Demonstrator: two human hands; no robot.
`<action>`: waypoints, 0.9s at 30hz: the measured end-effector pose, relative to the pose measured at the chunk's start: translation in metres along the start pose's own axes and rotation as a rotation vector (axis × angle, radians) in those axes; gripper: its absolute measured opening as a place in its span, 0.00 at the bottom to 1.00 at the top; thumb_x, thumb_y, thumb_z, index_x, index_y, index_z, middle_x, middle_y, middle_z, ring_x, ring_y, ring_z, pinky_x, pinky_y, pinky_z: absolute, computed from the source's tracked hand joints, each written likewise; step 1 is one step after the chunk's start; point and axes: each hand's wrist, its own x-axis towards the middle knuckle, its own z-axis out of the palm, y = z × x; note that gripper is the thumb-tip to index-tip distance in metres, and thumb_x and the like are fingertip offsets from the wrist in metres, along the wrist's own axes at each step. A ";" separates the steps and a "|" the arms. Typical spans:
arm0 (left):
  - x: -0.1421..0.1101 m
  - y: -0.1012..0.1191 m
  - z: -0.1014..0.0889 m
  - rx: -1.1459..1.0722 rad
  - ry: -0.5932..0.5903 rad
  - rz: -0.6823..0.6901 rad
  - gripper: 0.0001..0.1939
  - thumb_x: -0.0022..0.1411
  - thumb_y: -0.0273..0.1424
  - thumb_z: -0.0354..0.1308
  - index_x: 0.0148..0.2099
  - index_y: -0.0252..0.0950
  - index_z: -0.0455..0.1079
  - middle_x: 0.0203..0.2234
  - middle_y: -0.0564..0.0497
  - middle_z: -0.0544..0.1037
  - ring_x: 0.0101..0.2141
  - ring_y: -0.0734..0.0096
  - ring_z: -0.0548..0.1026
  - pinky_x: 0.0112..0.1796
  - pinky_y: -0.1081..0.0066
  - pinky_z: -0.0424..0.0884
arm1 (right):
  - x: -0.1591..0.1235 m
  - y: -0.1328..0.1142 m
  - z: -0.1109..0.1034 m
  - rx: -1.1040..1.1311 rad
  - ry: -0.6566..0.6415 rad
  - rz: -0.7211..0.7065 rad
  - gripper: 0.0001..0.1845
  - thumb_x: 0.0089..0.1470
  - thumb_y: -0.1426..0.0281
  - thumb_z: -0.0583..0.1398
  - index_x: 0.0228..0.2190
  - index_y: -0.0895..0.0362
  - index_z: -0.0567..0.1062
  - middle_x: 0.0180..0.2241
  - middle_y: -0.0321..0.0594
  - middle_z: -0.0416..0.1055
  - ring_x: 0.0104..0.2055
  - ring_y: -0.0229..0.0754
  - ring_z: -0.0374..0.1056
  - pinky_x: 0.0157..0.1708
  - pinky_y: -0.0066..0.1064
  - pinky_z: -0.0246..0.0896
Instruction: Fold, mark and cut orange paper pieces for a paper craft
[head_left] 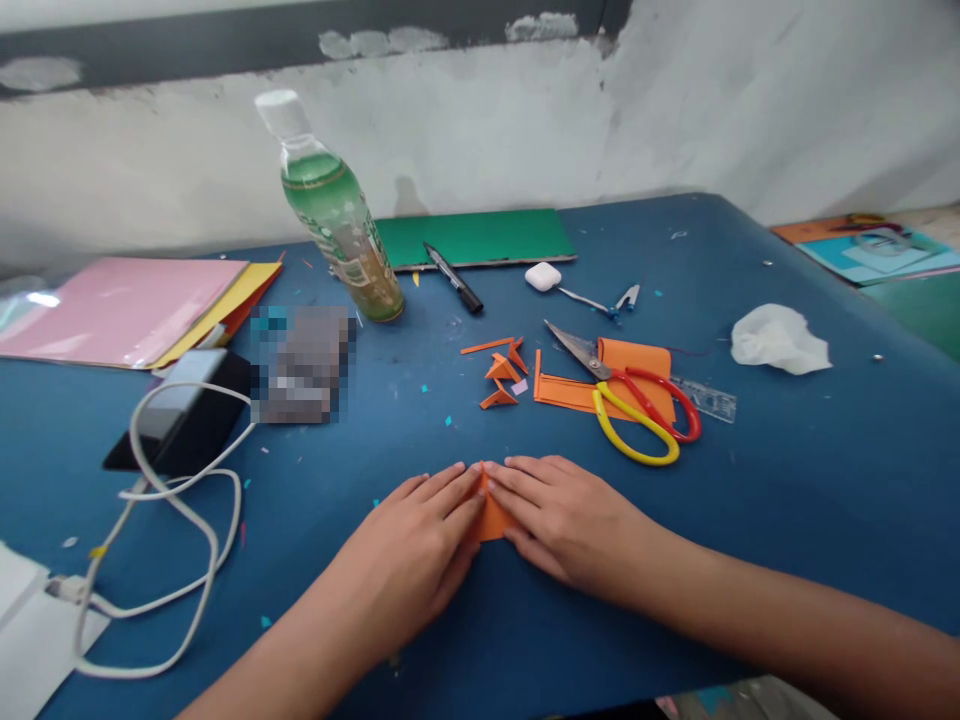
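A small piece of folded orange paper [495,522] lies on the blue table near its front. My left hand [424,530] holds its left side, fingers closed together and pressed down on it. On its right side my right hand [566,515] grips the paper the same way, with the thumb at the lower edge. Fingertips of both hands meet close to the paper's peaked top, and they cover much of it. Beyond the hands are several small folded orange pieces [501,368]. Scissors [637,405] with red and yellow handles rest on orange paper strips [564,392].
A tilted-looking green-labelled bottle [341,225] stands at back left. Nearby are a marker [453,278], a green board [480,238], a white earphone case [543,276], crumpled tissue [780,338], a clear ruler [709,398], pink sheets [120,305] and a looped white cable [214,540].
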 end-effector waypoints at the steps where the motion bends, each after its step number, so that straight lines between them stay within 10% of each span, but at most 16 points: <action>1: 0.000 0.000 -0.001 -0.011 -0.008 -0.003 0.19 0.61 0.26 0.48 0.55 0.31 0.63 0.54 0.43 0.66 0.53 0.58 0.65 0.49 0.57 0.66 | 0.000 0.000 -0.001 0.010 -0.008 0.003 0.20 0.56 0.70 0.52 0.49 0.66 0.67 0.48 0.49 0.68 0.49 0.48 0.63 0.43 0.40 0.62; 27: 0.006 0.009 0.002 0.042 0.033 -0.029 0.18 0.60 0.36 0.50 0.50 0.34 0.65 0.50 0.42 0.69 0.49 0.56 0.67 0.47 0.56 0.64 | -0.001 -0.023 -0.009 -0.223 -0.044 0.025 0.10 0.54 0.73 0.53 0.37 0.63 0.72 0.35 0.48 0.72 0.36 0.47 0.65 0.35 0.37 0.59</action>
